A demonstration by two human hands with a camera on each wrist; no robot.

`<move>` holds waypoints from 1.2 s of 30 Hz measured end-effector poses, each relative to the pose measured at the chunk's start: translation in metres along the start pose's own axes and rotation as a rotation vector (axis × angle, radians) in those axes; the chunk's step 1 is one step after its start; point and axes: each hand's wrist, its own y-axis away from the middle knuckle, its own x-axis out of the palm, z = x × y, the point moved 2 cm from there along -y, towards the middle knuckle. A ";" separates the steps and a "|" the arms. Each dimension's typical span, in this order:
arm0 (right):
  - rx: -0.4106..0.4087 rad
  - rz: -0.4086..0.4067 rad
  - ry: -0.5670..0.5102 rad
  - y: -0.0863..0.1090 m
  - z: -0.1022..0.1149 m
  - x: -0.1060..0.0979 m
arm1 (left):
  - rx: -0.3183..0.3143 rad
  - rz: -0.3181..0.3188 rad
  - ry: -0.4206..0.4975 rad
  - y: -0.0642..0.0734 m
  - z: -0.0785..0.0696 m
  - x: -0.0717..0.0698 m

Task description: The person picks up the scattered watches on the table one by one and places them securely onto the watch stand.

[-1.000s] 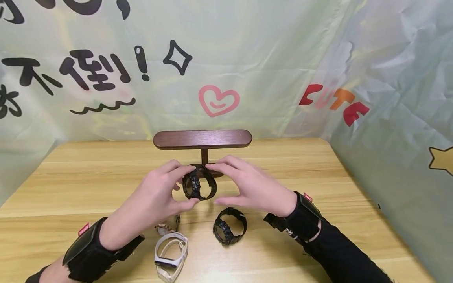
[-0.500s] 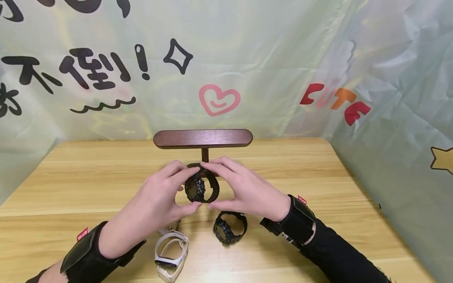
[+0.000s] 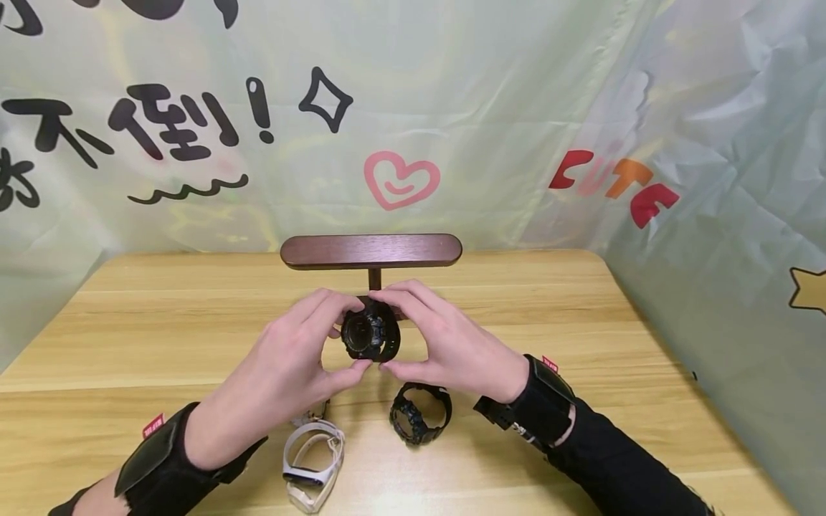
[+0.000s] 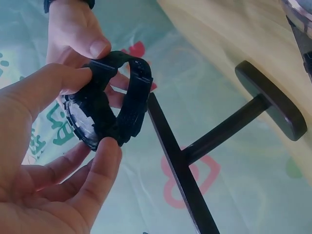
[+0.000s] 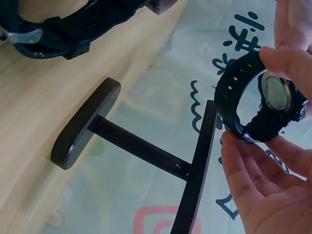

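Both hands hold a black digital-style wristwatch [image 3: 358, 333] up in front of a dark wooden T-shaped watch stand [image 3: 371, 252]. My left hand [image 3: 298, 337] pinches it at the case side, fingers above and thumb below in the head view. From the other side, my right hand [image 3: 445, 337] pinches the band. The strap is closed into a loop, which shows in the left wrist view as a black band [image 4: 134, 102]. In the right wrist view the round metal case back [image 5: 276, 91] faces the camera. The stand's foot is mostly hidden behind the hands in the head view.
A second black watch [image 3: 408, 421] lies on the wooden table [image 3: 548, 301] nearer the front. To its left lie a white fitness band [image 3: 312, 476] with a pale strap under it and another watch [image 3: 317, 410], partly hidden by the left hand. A printed cloth [image 3: 490, 143] hangs behind the table.
The held watch has turned so its face points more toward the head camera. The right hand has moved left and its thumb has closed in on the band.
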 end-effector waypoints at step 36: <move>-0.060 -0.056 -0.034 -0.001 -0.007 0.002 | 0.128 -0.091 0.018 0.001 -0.005 0.001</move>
